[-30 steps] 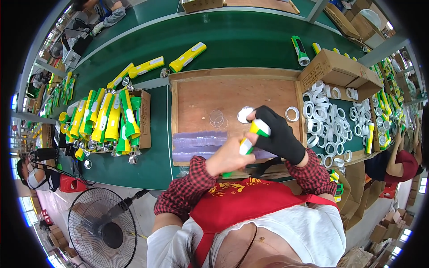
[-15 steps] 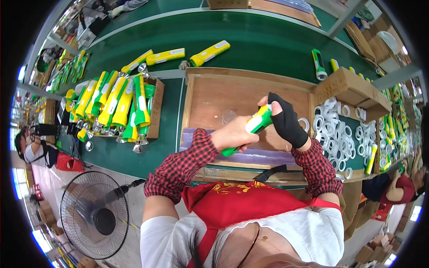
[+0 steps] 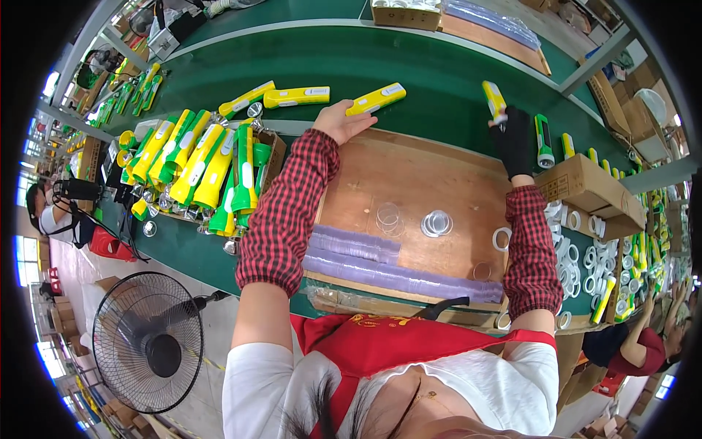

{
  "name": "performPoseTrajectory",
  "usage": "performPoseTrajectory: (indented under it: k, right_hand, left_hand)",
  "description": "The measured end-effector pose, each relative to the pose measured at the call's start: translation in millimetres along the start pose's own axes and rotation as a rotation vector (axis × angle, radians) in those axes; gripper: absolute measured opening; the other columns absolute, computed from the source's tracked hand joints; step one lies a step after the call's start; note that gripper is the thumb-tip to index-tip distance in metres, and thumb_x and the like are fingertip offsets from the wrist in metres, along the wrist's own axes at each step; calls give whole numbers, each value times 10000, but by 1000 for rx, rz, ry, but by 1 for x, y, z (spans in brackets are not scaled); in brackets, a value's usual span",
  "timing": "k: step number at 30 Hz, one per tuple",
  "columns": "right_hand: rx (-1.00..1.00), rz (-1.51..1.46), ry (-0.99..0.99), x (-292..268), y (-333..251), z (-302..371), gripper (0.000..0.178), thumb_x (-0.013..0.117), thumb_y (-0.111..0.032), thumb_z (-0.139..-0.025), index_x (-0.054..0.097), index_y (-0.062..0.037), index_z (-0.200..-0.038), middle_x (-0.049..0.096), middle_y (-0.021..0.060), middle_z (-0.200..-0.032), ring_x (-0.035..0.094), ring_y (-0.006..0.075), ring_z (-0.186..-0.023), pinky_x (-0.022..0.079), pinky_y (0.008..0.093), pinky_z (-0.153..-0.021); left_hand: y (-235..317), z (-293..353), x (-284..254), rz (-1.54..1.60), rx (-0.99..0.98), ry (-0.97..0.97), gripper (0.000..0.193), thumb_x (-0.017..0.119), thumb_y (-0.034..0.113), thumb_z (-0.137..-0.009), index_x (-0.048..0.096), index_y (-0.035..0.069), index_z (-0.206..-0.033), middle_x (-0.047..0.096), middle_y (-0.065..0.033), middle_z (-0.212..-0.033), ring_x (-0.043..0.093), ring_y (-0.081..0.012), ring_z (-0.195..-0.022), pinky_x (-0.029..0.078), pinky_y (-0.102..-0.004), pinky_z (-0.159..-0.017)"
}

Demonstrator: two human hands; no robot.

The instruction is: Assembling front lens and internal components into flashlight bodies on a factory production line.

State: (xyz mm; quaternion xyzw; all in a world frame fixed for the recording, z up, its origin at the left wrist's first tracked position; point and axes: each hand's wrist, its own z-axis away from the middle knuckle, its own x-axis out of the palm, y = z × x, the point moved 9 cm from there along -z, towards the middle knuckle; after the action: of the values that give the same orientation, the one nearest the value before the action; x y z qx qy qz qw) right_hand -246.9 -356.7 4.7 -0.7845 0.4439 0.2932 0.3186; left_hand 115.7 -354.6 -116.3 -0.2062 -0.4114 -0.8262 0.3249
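Observation:
My left hand (image 3: 341,123) is at the near end of a yellow flashlight (image 3: 378,99) lying on the green bench. Its fingers are stretched out along the flashlight's side and hide its head end. My right hand (image 3: 512,139), in a black fingerless glove, is farther right, its fingertips closed on the lower end of another yellow flashlight (image 3: 493,98). Between my arms is a wooden tray (image 3: 431,183) holding rows of clear discs (image 3: 409,276), a few loose clear discs (image 3: 436,224) and a white ring (image 3: 502,238).
A box on the left is heaped with yellow and green flashlights (image 3: 191,167). Two more yellow flashlights (image 3: 296,96) lie behind it. Many white rings (image 3: 574,256) spread beside a cardboard carton (image 3: 585,189) on the right. A green flashlight (image 3: 543,140) is past my right hand. A fan (image 3: 150,344) stands at lower left.
Both hands have parted and moved toward the far side. The flashlight they held together over the tray is now at the back right in my right hand. My left hand has reached another flashlight.

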Motion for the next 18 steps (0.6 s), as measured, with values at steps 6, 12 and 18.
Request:
performPoseTrajectory:
  k: [6,12,18]
  right_hand:
    - [327,33,-452,57,65,38,364,744,-186,-785,544,-64,-1064,522,218,-1086,545,408,-1015,479,461,-843]
    - [195,-394,-145,-1,-24,10,234,681,-236,-871,623,-54,-1006,633,171,-950,625,333,-873,497,362,-756]
    - [605,-1307,-401,-17,-127,28,409,487,-388,-1010,607,-22,-1146,638,33,-933,596,92,-844,485,242,-723]
  left_hand:
    - [8,-23,37,-405,295,182,436,543,236,-973,375,2,-1302,526,-214,-1196,585,-297,-1016,572,-432,-825]
    - [37,60,119,-638,1003,-154,386,680,229,-903,456,-7,-1110,610,-127,-941,625,-145,-791,521,-276,-628]
    - [-27,151,140,-559,707,-498,559,699,204,-875,350,-34,-1240,602,-160,-1050,655,-194,-881,558,-321,-742]
